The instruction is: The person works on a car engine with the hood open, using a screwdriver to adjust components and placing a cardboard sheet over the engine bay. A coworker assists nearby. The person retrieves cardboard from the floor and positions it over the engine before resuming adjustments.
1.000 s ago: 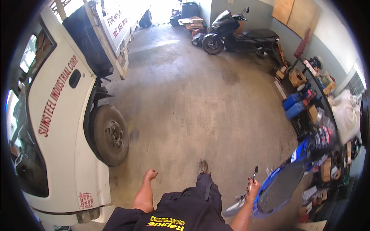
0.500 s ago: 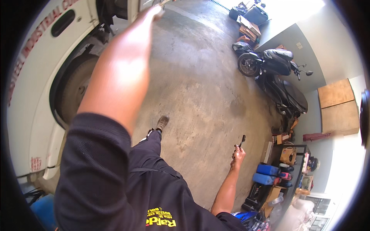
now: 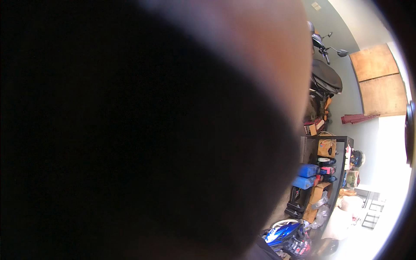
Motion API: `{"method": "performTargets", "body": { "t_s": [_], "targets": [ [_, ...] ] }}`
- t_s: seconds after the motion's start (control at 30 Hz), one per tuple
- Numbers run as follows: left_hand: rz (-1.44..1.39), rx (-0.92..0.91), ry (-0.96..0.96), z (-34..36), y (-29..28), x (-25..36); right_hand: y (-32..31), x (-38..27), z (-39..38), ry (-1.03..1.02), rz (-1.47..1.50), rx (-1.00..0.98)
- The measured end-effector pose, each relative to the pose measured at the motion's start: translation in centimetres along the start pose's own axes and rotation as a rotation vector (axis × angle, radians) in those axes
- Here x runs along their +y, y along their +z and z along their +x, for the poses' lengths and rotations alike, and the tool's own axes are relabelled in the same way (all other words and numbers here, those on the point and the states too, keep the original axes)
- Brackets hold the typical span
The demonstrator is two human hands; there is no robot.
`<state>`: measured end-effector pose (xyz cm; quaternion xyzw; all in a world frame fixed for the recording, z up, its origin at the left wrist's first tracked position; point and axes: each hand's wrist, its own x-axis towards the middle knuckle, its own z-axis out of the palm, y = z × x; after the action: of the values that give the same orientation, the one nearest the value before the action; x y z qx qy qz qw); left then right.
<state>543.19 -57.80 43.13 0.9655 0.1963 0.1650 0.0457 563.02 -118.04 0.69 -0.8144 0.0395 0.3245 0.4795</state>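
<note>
My raised arm, apparently the left, is so close to the camera that it fills most of the view. Its dark sleeve (image 3: 151, 151) blacks out the left and middle, and a blurred band of bare skin (image 3: 264, 47) crosses the top. Neither of my hands can be seen, so what they hold or touch is hidden.
Along the right side are a black scooter (image 3: 325, 76), a wooden wall panel (image 3: 375, 60), a dark metal rack (image 3: 333, 138) with blue jugs (image 3: 307, 182) and cardboard boxes (image 3: 311, 213), and a blue motorcycle (image 3: 279, 234). A red striped cloth (image 3: 357, 119) hangs on the wall.
My left arm has swung up from low beside the truck to right before the camera. It now covers the truck, much of the floor, and my right hand with its small black tool.
</note>
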Motion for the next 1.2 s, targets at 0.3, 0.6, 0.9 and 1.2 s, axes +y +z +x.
{"method": "performTargets", "body": {
  "t_s": [0.3, 0.6, 0.9, 1.2],
  "targets": [
    [0.02, -0.084, -0.404, 12.2, 8.5, -39.1, 22.0, -24.9, 17.8, -0.088, -0.007, -0.06],
    [-0.409, -0.436, -1.536, -17.5, 19.8, -69.9, 62.7, -52.1, 31.5, -0.36, -0.132, -0.493],
    [-0.801, -0.374, -2.204, -17.8, 29.0, -72.7, 85.0, -75.4, 45.5, -0.207, 0.034, -0.491],
    [-0.83, -0.295, -2.142, 2.9, 27.6, -94.2, 104.6, -93.3, 60.8, -0.125, 0.107, -0.372]
  ]
}}
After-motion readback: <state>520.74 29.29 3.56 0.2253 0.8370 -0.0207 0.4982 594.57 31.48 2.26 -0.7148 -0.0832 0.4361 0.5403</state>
